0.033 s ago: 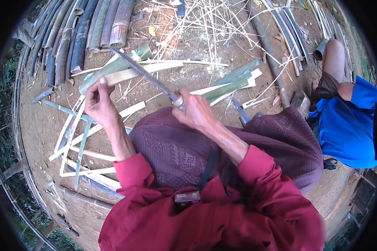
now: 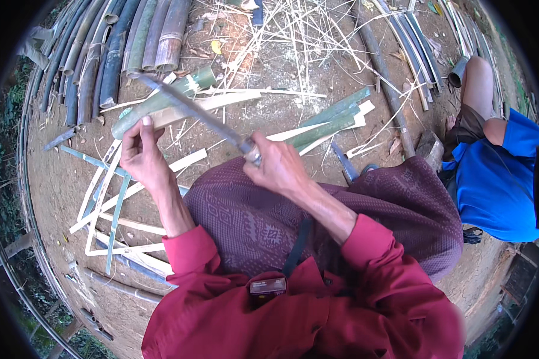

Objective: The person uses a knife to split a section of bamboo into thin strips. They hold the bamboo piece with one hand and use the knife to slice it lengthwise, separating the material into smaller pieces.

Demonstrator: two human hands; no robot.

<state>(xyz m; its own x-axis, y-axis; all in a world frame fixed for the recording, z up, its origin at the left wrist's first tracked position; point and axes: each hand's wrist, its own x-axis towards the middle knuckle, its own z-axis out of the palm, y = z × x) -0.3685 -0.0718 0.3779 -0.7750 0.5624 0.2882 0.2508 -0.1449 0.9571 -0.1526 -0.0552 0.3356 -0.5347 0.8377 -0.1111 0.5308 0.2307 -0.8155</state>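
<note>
In my left hand point(image 2: 145, 154), thumb and fingers pinch the near end of a pale split bamboo strip point(image 2: 169, 115). My right hand point(image 2: 278, 164) is closed around the handle of a long knife point(image 2: 193, 110). Its blade slants up and left across the strip, and whether it touches the strip I cannot tell. Just behind the strip lies a green bamboo section point(image 2: 139, 113), with pale scraped marks at its far end.
Pale and green bamboo strips point(image 2: 111, 197) lie crossed at the left. Dark bamboo poles point(image 2: 117, 54) fill the far left, with thin shavings point(image 2: 293, 36) scattered beside them. More split pieces point(image 2: 326, 128) rest ahead. A person in a blue shirt point(image 2: 497, 185) sits at the right.
My right hand has dropped slightly toward me. The knife's tip has swung left. My left hand is nearly still, keeping its pinch on the strip.
</note>
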